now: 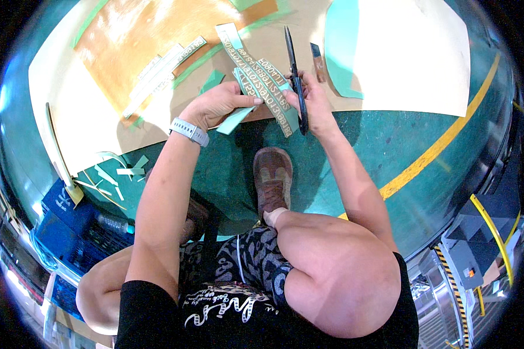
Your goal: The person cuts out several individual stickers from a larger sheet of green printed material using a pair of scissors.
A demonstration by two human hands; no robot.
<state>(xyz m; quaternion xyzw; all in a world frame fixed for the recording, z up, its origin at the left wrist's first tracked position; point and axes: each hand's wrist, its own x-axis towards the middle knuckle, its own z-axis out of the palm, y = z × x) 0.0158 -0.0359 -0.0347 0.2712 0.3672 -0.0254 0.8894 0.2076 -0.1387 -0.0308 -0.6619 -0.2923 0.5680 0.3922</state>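
Note:
Several pale-green stencil strips with cut-out lettering [266, 93] overlap between my two hands, above the near edge of the paper. My left hand [222, 104], with a grey watch on its wrist, pinches them from the left between thumb and fingers. On the other side, my right hand [315, 103] holds black scissors [296, 81], their blades pointing away from me and looking closed. The right thumb also presses on the strips' right edge. Another lettered strip [164, 75] lies to the left on the orange-brown painted area.
Large paper [413, 58] covers the floor ahead, with a green sheet [342, 49] at right. A flat brown tool with a dark end [317, 63] lies near the scissors. Green offcuts [131, 170] litter the floor at left, near a blue crate [61, 200]. A yellow line [428, 156] crosses the floor.

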